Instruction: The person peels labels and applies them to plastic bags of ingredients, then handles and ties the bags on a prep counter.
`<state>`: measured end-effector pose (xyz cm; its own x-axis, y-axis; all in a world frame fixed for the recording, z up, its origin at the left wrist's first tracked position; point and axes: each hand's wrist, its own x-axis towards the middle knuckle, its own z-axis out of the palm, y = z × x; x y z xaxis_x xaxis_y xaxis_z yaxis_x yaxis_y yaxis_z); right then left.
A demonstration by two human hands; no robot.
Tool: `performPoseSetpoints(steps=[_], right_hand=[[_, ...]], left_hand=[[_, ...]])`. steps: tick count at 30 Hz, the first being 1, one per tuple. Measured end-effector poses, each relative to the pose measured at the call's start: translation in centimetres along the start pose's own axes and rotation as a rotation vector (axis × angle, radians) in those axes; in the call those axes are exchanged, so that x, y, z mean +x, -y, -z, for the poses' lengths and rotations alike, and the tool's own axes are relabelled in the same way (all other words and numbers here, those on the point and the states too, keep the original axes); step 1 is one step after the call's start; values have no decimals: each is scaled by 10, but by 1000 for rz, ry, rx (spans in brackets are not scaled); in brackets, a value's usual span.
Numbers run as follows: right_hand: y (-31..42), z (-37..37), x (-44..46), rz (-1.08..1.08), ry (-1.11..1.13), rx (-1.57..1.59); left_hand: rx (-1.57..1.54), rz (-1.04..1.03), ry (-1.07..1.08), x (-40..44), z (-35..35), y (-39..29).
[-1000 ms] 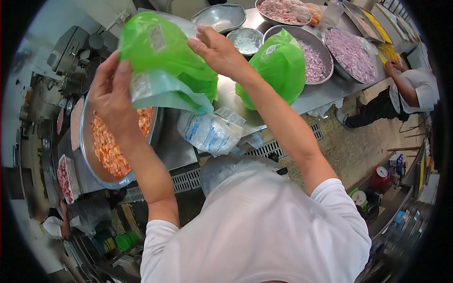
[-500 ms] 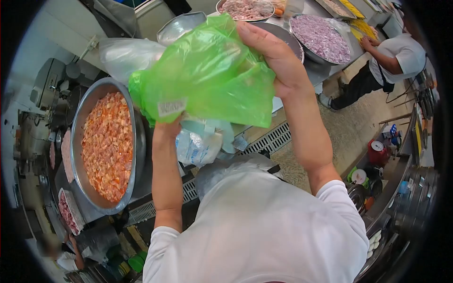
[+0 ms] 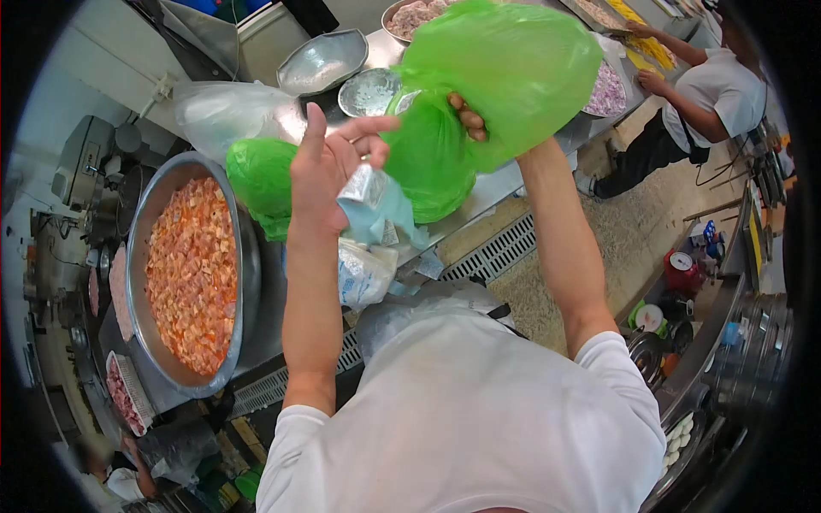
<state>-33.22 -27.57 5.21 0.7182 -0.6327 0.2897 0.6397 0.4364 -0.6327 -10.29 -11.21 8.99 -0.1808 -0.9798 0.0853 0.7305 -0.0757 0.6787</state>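
"Where's the green bag [image 3: 530, 68]?"
"In R hand [image 3: 470, 120], above the table [image 3: 385, 53]; its fingers are curled round the plastic."
"And L hand [image 3: 323, 171]?"
"Fingers spread, holding nothing I can see, near the pale-blue bag [image 3: 368, 215]."
"How to handle it well?"
"Keep R grip firm but soft, b/c thin plastic may tear; maybe support w/ L hand underneath."

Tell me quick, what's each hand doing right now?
Left hand: open, gripping nothing that I can see.
Right hand: closed, holding a green plastic bag.
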Motion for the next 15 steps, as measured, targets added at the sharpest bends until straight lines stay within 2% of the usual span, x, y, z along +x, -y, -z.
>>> performPoseSetpoints(steps=[1, 2, 4, 7, 9, 12, 15], right_hand=[[-1, -8, -4, 49, -102, -154], [-3, -8, -7, 129, -151, -274], [-3, -7, -11, 289, -260, -518], [8, -12, -11, 429, -336, -692], [10, -14, -11, 474, -355, -751], [10, -19, -16, 481, -358, -798], [20, -14, -7, 340, -350, -785]], left_hand=[[52, 30, 8, 1, -6, 3], [208, -22, -127, 1, -13, 6], [379, -17, -168, 2, -20, 3], [552, -50, -206, 8, -32, -2], [580, -92, -181, 12, -38, -5], [342, -200, -251, 20, -64, 3], [216, -156, -248, 24, -29, -3]])
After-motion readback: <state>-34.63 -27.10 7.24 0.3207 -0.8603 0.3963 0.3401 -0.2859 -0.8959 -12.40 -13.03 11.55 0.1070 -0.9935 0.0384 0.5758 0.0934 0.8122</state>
